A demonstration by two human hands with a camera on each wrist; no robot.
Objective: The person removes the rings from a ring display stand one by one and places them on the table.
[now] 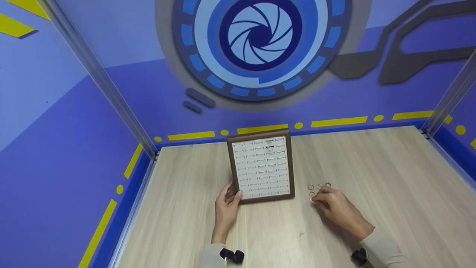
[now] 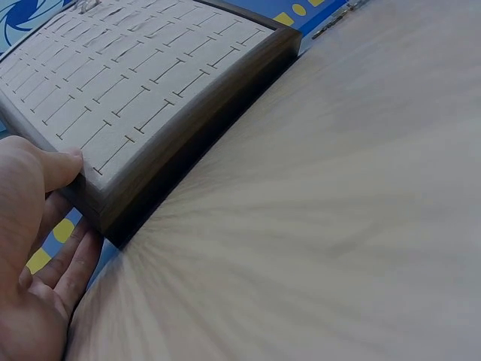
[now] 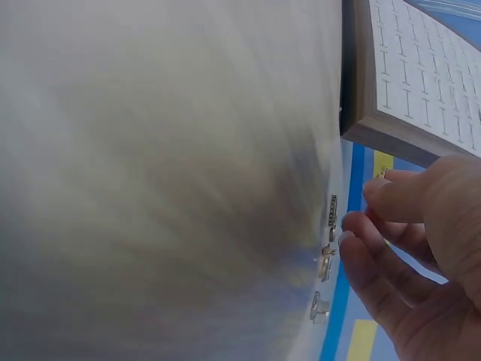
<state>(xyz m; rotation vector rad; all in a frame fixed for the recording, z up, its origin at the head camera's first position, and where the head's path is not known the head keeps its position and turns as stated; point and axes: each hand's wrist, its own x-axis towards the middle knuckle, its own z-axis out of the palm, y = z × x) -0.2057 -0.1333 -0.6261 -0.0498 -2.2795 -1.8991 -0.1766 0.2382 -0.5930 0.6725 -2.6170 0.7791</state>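
Lifting a ring (image 3: pixel 383 173), seemingly | left hand (image 1: pixel 226 210) gripping the tilted ring board (image 1: pixel 290 167) by its lower corner at the table (image 1: pixel 186 208) | right hand (image 1: pixel 336 206) closely pinching that ring beside loose rings (image 3: pixel 333 210) | next likely needing slot alignment

Beige sleeves (image 1: pixel 383 247) with black wrist cameras (image 1: pixel 232 255).

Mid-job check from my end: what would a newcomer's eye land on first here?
Probably the huge blue aperture emblem on the back wall. Next comes the brown-framed ring display board below it, tilted up, with the left hand gripping its lower left corner. Then the right hand, pinching a small ring beside loose rings on the wooden table.
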